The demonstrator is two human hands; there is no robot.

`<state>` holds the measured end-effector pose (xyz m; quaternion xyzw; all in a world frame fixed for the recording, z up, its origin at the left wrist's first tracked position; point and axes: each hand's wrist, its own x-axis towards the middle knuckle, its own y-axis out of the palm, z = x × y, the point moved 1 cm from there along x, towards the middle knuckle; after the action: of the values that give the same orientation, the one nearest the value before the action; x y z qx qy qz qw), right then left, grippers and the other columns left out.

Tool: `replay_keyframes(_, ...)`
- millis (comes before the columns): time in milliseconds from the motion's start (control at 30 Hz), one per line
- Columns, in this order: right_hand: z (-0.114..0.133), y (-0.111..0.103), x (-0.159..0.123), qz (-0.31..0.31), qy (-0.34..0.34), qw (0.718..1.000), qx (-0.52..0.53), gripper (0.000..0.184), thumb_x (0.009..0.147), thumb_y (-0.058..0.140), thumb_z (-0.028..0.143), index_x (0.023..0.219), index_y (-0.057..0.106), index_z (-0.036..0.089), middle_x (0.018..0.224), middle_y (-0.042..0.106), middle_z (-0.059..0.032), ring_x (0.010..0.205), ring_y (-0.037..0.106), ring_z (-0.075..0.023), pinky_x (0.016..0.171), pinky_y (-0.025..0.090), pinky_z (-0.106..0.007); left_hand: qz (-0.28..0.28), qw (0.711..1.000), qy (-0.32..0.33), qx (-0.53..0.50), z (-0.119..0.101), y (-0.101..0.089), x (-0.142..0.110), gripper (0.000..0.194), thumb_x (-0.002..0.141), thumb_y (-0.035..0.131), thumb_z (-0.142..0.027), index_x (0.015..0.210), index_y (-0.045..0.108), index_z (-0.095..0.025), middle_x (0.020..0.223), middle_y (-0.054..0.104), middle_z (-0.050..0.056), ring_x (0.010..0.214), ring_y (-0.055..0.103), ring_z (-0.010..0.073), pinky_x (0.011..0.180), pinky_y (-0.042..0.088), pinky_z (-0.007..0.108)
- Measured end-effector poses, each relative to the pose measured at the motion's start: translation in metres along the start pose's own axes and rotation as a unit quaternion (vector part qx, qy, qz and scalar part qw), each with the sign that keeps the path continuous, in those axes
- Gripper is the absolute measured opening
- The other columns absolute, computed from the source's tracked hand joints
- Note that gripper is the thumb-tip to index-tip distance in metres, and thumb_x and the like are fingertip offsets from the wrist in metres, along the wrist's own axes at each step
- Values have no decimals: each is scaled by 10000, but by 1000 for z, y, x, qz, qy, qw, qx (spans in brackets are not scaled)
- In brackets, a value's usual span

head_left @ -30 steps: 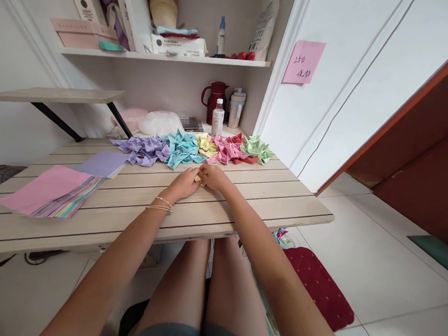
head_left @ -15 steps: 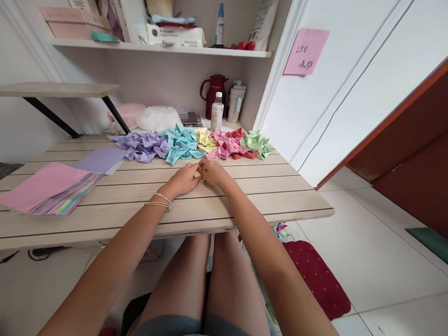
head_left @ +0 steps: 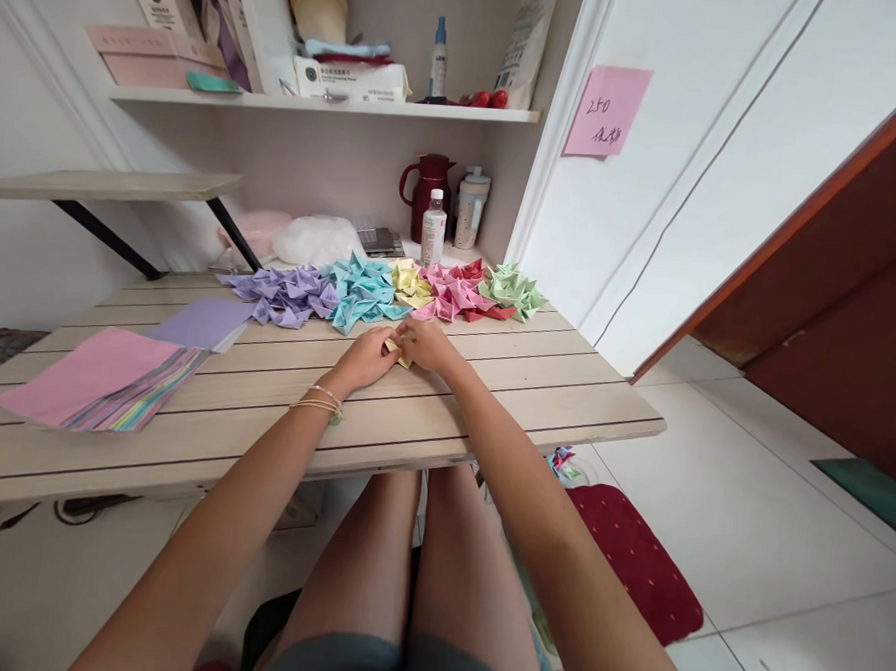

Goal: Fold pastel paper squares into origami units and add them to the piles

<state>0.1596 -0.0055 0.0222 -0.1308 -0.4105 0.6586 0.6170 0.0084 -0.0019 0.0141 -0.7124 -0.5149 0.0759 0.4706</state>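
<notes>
While yellow paper (head_left: 404, 361) lies between them, inward from desk's (head_left: 558, 381) front edge, my left hand (head_left: 364, 361) and right hand (head_left: 427, 347) pinch it.

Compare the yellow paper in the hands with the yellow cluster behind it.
Held paper sits between left hand and right hand; yellow cluster lies untouched.
Held paper is partly hidden; yellow cluster shows pointed folds.
Held paper appears single; yellow cluster has several pieces.
Both are yellow paper.
</notes>
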Motion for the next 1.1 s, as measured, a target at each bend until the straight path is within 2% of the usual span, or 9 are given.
replay_keyframes(133,-7,-3,4,-47,32,989,134,124,764,572,172,834,673,160,851,684,-17,787,593,-143,749,455,-251,-59,986,-51,-148,6,-1,3,150,770,611,-305,827,632,-168,861,670,42,717,607,167,711,488,306)
replay_keyframes(267,-13,-3,4,-44,65,954,291,253,703,663,243,936,675,146,901,685,-28,761,607,-135,727,482,-259,-87,941,-92,-313,10,0,4,270,688,716,-356,846,630,-155,869,695,58,789,646,180,749,509,310)
replay_keyframes(367,-15,-3,4,-41,83,941,327,334,638,719,225,958,683,138,857,686,-30,725,608,-130,691,489,-249,-108,913,-113,-377,12,0,4,382,597,789,-358,874,635,-145,875,701,66,818,657,190,785,511,328)
replay_keyframes(467,-16,-2,4,-40,94,937,333,319,650,697,219,957,694,130,774,678,-23,677,600,-127,648,490,-237,-128,905,-128,-386,15,-1,4,391,589,791,-350,883,641,-140,825,697,61,814,660,194,793,512,338)
replay_keyframes(667,-20,3,7,-54,107,944,306,265,695,624,257,916,713,141,766,685,-18,670,604,-135,629,487,-239,-133,928,-128,-325,17,-2,2,300,661,740,-363,852,654,-149,718,671,37,649,636,164,673,521,309)
replay_keyframes(800,-20,4,6,-55,110,930,346,272,680,652,304,891,703,140,797,694,-33,714,624,-154,635,497,-251,-124,928,-136,-323,14,-3,1,326,696,711,-426,852,653,-147,605,628,13,534,593,143,588,506,292)
replay_keyframes(1000,-18,4,6,-58,109,923,364,313,643,698,371,862,691,148,824,695,-37,728,628,-155,653,500,-253,-124,907,-158,-369,14,-2,2,322,696,717,-434,831,628,-155,685,682,45,619,658,165,633,531,298)
replay_keyframes(1100,-18,4,4,-63,100,935,334,326,641,702,384,866,693,149,850,698,-43,728,619,-153,648,494,-252,-128,902,-159,-380,15,-2,2,321,684,732,-424,828,632,-155,712,678,50,632,664,165,657,542,305)
